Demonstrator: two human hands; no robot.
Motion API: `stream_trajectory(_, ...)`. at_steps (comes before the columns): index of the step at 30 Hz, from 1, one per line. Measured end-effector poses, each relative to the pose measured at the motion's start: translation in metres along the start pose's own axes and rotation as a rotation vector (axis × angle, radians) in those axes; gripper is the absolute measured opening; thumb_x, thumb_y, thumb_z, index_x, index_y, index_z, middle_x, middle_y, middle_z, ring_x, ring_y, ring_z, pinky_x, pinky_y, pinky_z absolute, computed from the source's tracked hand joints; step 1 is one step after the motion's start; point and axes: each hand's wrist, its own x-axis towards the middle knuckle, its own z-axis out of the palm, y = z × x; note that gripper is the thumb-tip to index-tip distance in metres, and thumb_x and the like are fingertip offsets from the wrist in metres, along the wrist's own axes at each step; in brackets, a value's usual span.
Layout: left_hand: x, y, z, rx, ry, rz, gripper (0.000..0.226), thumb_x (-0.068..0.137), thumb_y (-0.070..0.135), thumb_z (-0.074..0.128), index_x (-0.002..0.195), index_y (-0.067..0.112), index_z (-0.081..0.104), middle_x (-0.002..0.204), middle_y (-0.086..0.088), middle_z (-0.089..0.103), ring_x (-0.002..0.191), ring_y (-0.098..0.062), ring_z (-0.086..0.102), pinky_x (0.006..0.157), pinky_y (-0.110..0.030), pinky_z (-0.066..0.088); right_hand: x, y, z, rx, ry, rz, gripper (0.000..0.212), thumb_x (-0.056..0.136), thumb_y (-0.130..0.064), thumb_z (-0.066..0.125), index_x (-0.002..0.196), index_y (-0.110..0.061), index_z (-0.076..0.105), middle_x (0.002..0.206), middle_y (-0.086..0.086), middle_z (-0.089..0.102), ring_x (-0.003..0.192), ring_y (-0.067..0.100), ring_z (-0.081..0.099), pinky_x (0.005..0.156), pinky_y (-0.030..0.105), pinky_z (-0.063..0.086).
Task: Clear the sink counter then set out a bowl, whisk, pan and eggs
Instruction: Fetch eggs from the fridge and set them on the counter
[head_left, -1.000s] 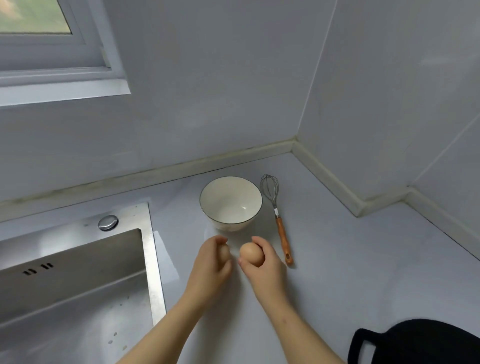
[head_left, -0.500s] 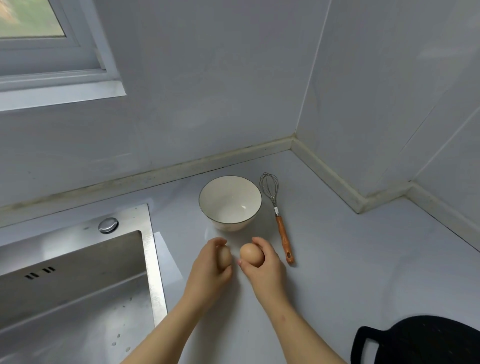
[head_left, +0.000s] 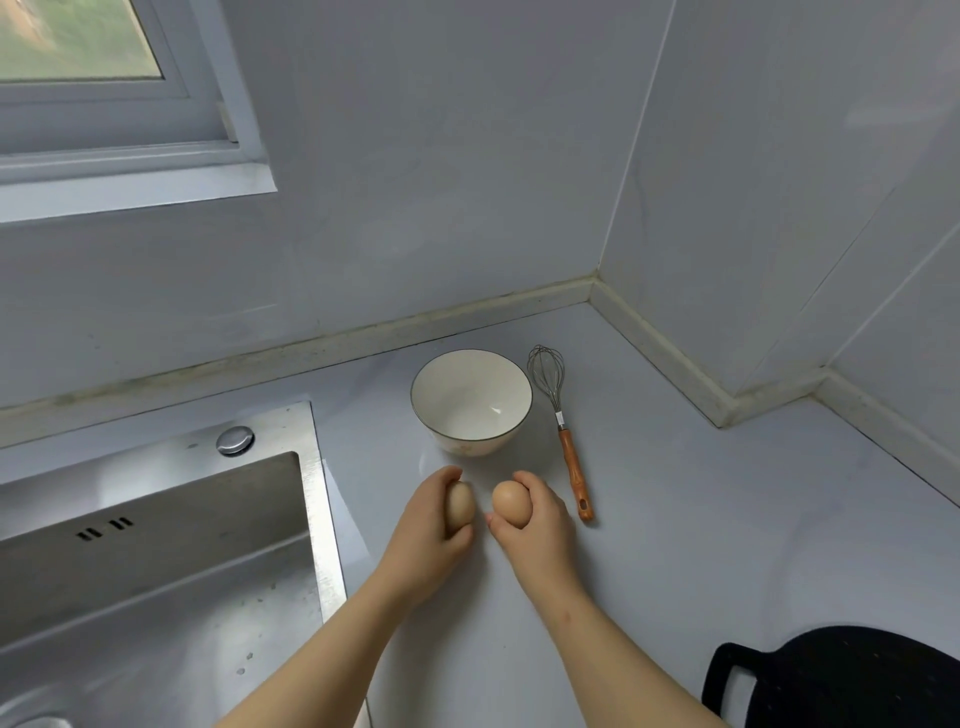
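Observation:
A white bowl (head_left: 471, 401) with a dark rim stands on the pale counter (head_left: 701, 519). To its right lies a wire whisk (head_left: 563, 426) with an orange handle. Just in front of the bowl, my left hand (head_left: 428, 525) holds a brown egg (head_left: 461, 506) and my right hand (head_left: 540, 525) holds a second brown egg (head_left: 511, 503), side by side and low over the counter. A black pan (head_left: 841, 680) shows at the bottom right corner, partly cut off by the frame.
A steel sink (head_left: 156, 561) with a round tap-hole cap (head_left: 235, 440) fills the left. Tiled walls meet in a corner behind the bowl, with a raised ledge (head_left: 670, 358) at the right. A window (head_left: 78, 47) sits at the upper left.
Both hands keep their eggs in the same spot in front of the bowl. The view has shifted slightly; the pan shows a bit more.

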Motion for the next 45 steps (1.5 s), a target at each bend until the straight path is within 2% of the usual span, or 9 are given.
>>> stream_trajectory(8, 0.003, 0.000, 0.001, 0.031, -0.024, -0.006, 0.062, 0.081, 0.004, 0.058, 0.139, 0.010, 0.034, 0.135, -0.001, 0.044, 0.123, -0.013, 0.043, 0.089, -0.008, 0.026, 0.001, 0.002, -0.002, -0.021, 0.000, 0.008, 0.059, 0.076, -0.015, 0.075, 0.129, -0.014, 0.050, 0.129, 0.000, 0.053, 0.119, 0.015, 0.049, 0.090, 0.012, 0.032)
stream_trajectory(17, 0.001, 0.000, 0.000, -0.012, -0.032, -0.030, 0.068, 0.076, 0.003, 0.063, 0.137, 0.011, 0.035, 0.128, 0.001, 0.046, 0.117, -0.013, 0.046, 0.090, -0.014, 0.032, -0.003, 0.004, -0.005, 0.056, 0.000, 0.033, 0.065, 0.071, -0.009, 0.077, 0.129, -0.015, 0.049, 0.128, 0.000, 0.054, 0.117, 0.015, 0.051, 0.094, 0.020, 0.040)
stream_trajectory(21, -0.001, 0.003, -0.001, -0.027, -0.037, -0.036, 0.071, 0.073, 0.002, 0.065, 0.136, 0.012, 0.035, 0.120, 0.006, 0.045, 0.108, -0.007, 0.044, 0.085, -0.012, 0.030, -0.007, 0.003, -0.010, 0.139, -0.037, 0.065, 0.067, 0.072, -0.003, 0.075, 0.131, -0.013, 0.046, 0.128, 0.001, 0.053, 0.107, 0.007, 0.049, 0.085, 0.014, 0.036)
stream_trajectory(23, -0.004, 0.003, -0.002, -0.036, -0.044, -0.045, 0.074, 0.070, 0.005, 0.064, 0.137, 0.011, 0.034, 0.119, 0.005, 0.045, 0.108, -0.007, 0.043, 0.085, -0.011, 0.029, -0.010, 0.004, -0.013, 0.165, -0.051, 0.074, 0.068, 0.072, 0.000, 0.074, 0.132, -0.012, 0.045, 0.129, 0.001, 0.053, 0.111, 0.008, 0.049, 0.086, 0.013, 0.034)
stream_trajectory(26, -0.007, 0.001, -0.003, -0.027, -0.045, -0.063, 0.077, 0.071, 0.001, 0.064, 0.140, 0.010, 0.030, 0.134, -0.003, 0.044, 0.121, -0.012, 0.043, 0.092, -0.012, 0.028, -0.013, 0.006, -0.016, 0.191, -0.053, 0.092, 0.069, 0.071, 0.002, 0.074, 0.132, -0.010, 0.045, 0.127, 0.002, 0.053, 0.119, 0.013, 0.049, 0.090, 0.015, 0.034)
stream_trajectory(29, -0.012, -0.002, -0.004, -0.007, -0.057, -0.078, 0.083, 0.072, -0.001, 0.064, 0.144, 0.010, 0.024, 0.144, -0.003, 0.036, 0.133, -0.015, 0.035, 0.100, -0.014, 0.025, -0.017, 0.010, -0.018, 0.193, -0.046, 0.090, 0.063, 0.071, 0.004, 0.073, 0.127, -0.010, 0.048, 0.114, -0.001, 0.053, 0.112, 0.013, 0.051, 0.088, 0.015, 0.034)
stream_trajectory(34, -0.025, -0.003, -0.005, -0.007, -0.053, -0.085, 0.085, 0.073, 0.002, 0.066, 0.145, 0.013, 0.023, 0.147, -0.002, 0.033, 0.135, -0.014, 0.032, 0.103, -0.015, 0.024, -0.027, 0.015, -0.023, 0.189, -0.039, 0.078, 0.061, 0.071, 0.005, 0.072, 0.125, -0.010, 0.049, 0.111, -0.004, 0.050, 0.110, 0.012, 0.048, 0.090, 0.014, 0.033)
stream_trajectory(41, -0.040, -0.007, 0.001, 0.074, 0.016, -0.096, 0.082, 0.076, 0.014, 0.069, 0.145, 0.013, 0.024, 0.146, -0.003, 0.035, 0.135, -0.017, 0.033, 0.108, -0.023, 0.026, -0.044, 0.021, -0.028, 0.168, -0.063, 0.090, 0.062, 0.074, 0.002, 0.070, 0.130, -0.010, 0.046, 0.118, -0.005, 0.047, 0.113, 0.009, 0.044, 0.093, 0.012, 0.030)
stream_trajectory(45, -0.047, -0.001, 0.005, 0.302, 0.037, -0.114, 0.079, 0.079, 0.035, 0.066, 0.144, 0.020, 0.024, 0.146, 0.006, 0.035, 0.135, -0.014, 0.032, 0.106, -0.025, 0.027, -0.053, 0.023, -0.025, 0.105, 0.012, 0.071, 0.064, 0.069, -0.001, 0.075, 0.127, -0.006, 0.048, 0.134, 0.004, 0.042, 0.128, 0.020, 0.041, 0.104, 0.026, 0.035)
